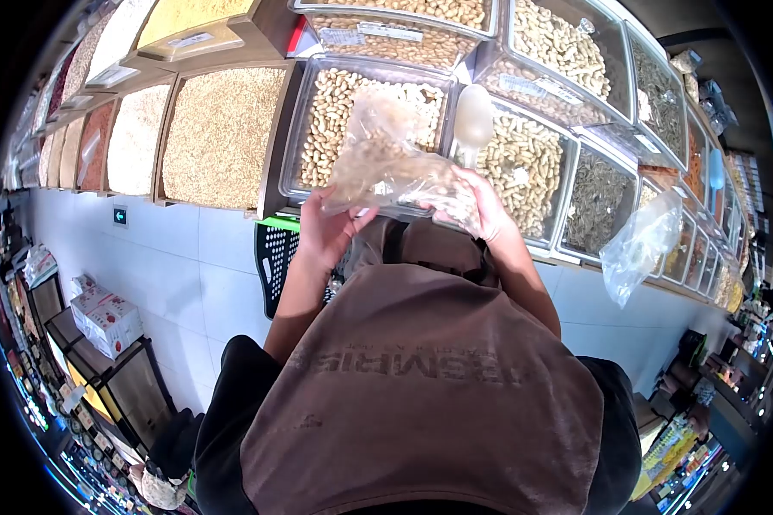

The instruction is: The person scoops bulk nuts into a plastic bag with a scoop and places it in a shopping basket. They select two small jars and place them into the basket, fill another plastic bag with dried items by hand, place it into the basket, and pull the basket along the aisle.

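A clear plastic bag (404, 176) of light brown contents spans the space between my two hands, above the near part of a peanut bin (290, 142). Its filled part runs roughly crosswise, from my left hand (322, 232) to my right hand (489, 206), sloping slightly down toward the right as I look at it; looser plastic spreads away from me over the peanuts. My left hand holds the near left end, fingers and thumb partly curled around the edge. My right hand holds the right end, its fingertips partly lost in the shiny folds (I cannot tell how tightly they press). Neither hand is the nearer one, since both touch the bag.

A pale scoop (473, 116) stands just beyond my right hand, by the edge of the neighboring bin (567, 184), so it lies closer to my right hand than to my left. A black basket (275, 262) sits below, beside my left forearm.
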Available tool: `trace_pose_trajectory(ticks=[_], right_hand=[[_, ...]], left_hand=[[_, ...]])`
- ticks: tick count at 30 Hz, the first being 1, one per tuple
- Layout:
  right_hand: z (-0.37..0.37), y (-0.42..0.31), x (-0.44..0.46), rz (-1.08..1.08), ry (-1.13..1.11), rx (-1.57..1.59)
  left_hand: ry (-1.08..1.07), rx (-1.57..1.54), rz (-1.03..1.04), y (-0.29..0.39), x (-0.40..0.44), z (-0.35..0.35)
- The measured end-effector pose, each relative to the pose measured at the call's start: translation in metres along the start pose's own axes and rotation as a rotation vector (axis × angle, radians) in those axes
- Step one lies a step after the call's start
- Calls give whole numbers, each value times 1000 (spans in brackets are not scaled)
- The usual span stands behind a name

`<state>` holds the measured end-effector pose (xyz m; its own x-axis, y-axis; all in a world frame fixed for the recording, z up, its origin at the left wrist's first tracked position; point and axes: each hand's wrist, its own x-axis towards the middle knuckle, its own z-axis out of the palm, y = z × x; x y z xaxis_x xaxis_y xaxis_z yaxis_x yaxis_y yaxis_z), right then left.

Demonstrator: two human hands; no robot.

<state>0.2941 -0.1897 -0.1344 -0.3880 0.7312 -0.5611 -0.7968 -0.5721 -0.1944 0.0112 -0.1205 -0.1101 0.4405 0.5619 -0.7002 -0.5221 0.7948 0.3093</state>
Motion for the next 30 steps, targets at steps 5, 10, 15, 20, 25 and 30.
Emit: trace_pose_trajectory(ticks=[5, 10, 15, 20, 25, 30], right_hand=[[12, 7, -2, -206, 169, -312], [34, 12, -21, -492, 305, -562], [19, 8, -14, -628, 312, -879], [44, -15, -10, -652, 593, -1420], [105, -59, -38, -736, 449, -1608], [143, -98, -58, -1018, 224, -1751]], left_hand=[[235, 601, 423, 4, 15, -16], [169, 1048, 662, 17, 6, -6], [129, 1318, 798, 25, 15, -12], [173, 1276, 989, 46, 27, -10], [53, 1220, 1093, 96, -9, 44], [-162, 1033, 1293, 133, -22, 83]])
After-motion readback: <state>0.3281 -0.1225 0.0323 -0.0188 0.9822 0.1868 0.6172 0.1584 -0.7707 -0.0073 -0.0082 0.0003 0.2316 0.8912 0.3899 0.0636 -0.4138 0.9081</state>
